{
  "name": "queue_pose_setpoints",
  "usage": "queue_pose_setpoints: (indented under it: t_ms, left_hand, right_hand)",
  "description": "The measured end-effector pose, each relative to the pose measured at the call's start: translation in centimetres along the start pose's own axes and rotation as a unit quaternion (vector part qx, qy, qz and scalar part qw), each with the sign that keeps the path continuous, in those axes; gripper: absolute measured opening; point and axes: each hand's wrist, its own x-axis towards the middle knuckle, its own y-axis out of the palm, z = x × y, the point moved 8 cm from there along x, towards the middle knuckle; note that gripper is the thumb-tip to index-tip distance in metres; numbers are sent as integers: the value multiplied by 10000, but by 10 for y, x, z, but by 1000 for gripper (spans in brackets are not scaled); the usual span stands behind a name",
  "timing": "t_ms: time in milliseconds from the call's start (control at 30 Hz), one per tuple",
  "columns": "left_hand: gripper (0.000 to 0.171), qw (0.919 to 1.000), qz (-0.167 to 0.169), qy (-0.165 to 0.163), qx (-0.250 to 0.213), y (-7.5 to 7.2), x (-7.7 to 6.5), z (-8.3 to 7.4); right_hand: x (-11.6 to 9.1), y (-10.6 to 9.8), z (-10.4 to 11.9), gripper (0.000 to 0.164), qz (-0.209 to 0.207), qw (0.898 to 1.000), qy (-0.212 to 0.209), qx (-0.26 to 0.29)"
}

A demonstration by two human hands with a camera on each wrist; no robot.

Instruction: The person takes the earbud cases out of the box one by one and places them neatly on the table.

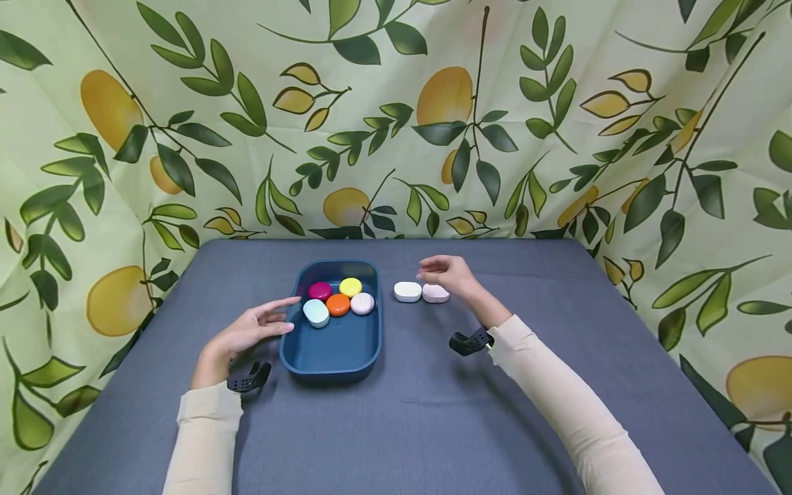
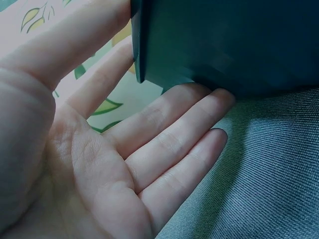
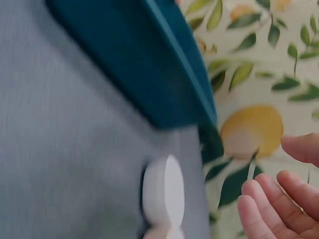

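My left hand touches the left side of a dark blue tray with fairly straight fingers. The left wrist view shows several fingers lying against the tray's outer wall, while others reach its rim. Inside the tray lie smooth, rounded pieces: magenta, yellow, orange, pale blue and pale lilac. My right hand, fingers loosely bent and holding nothing, hovers above two oval pieces on the table, one white and one pale pink.
A grey-blue cloth covers the table. Behind it and along the sides hangs a curtain with leaves and yellow fruit. Black straps sit at both wrists.
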Motion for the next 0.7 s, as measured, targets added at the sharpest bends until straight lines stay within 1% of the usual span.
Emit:
queue_pose_setpoints:
  t_ms: [133, 300, 567, 700]
  left_hand:
    - [65, 10000, 10, -28, 4, 1, 0, 0]
    - [65, 10000, 51, -11, 1, 3, 1, 0]
    - [64, 10000, 22, -26, -28, 2, 2, 1]
    - [64, 10000, 3, -2, -15, 0, 1, 1]
  right_hand:
    - [-6, 21, 13, 38, 282, 9995, -16, 120]
    - [-13, 48, 22, 39, 457, 9987, 65, 221]
    - [-22, 92, 39, 38, 802, 9954, -423, 323]
    - [-26, 116, 44, 40, 901, 9938, -391, 519]
